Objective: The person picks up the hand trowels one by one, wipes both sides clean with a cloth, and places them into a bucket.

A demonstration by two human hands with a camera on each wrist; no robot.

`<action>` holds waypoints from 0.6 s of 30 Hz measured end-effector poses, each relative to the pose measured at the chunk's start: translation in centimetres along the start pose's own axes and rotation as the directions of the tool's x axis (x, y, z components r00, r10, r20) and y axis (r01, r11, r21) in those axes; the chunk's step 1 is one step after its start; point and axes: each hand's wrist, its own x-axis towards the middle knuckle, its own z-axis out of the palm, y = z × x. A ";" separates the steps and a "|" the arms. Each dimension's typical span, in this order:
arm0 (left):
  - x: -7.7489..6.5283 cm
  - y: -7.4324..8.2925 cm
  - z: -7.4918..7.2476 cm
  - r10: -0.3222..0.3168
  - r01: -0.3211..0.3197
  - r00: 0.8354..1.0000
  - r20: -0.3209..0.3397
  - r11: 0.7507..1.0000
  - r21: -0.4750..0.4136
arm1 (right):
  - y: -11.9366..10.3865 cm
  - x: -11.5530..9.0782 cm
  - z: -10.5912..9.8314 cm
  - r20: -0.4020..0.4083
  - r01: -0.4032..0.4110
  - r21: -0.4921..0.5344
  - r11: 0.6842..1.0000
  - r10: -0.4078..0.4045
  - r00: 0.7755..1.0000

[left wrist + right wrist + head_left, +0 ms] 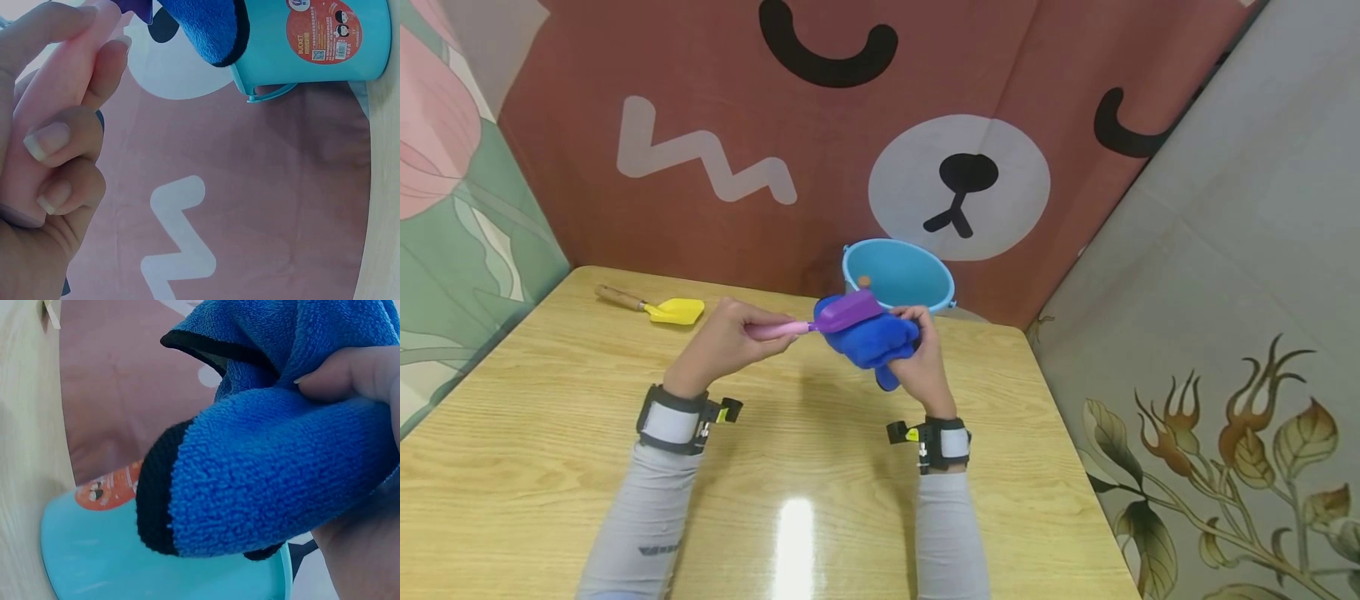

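My left hand [730, 337] grips the pink handle of a small toy shovel [848, 312] with a purple blade, held out level above the table. In the left wrist view its fingers [50, 140] curl round that pink handle. My right hand [922, 362] holds a bunched blue towel [872, 342] with dark edging, thumb pressed on top in the right wrist view. The shovel's blade lies over the towel in the head view; the towel's far side is hidden. Just behind both stands a light blue bucket [953, 292].
A yellow shovel [676, 312] with a wooden handle lies at the table's back left. The wooden table [820, 467] ends at a brown curtain [715, 233] printed with a bear. A flowered cloth [1210, 333] hangs along the right side. The bucket carries a red label [325, 31].
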 end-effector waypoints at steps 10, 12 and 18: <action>0.0 -0.1 0.2 0.028 -0.028 1.000 0.013 1.000 -0.014 | -0.2 -0.2 -1.6 -0.095 -0.006 -0.035 0.999 0.002 0.996; 0.0 -0.1 0.2 0.032 -0.031 0.999 0.017 0.999 -0.027 | -0.3 -0.2 -1.9 -0.114 0.001 -0.049 0.999 -0.007 0.993; 0.0 -0.5 0.0 0.049 -0.049 0.999 0.014 0.999 -0.019 | -0.4 -0.5 -3.4 -0.164 0.008 -0.036 0.999 -0.014 0.986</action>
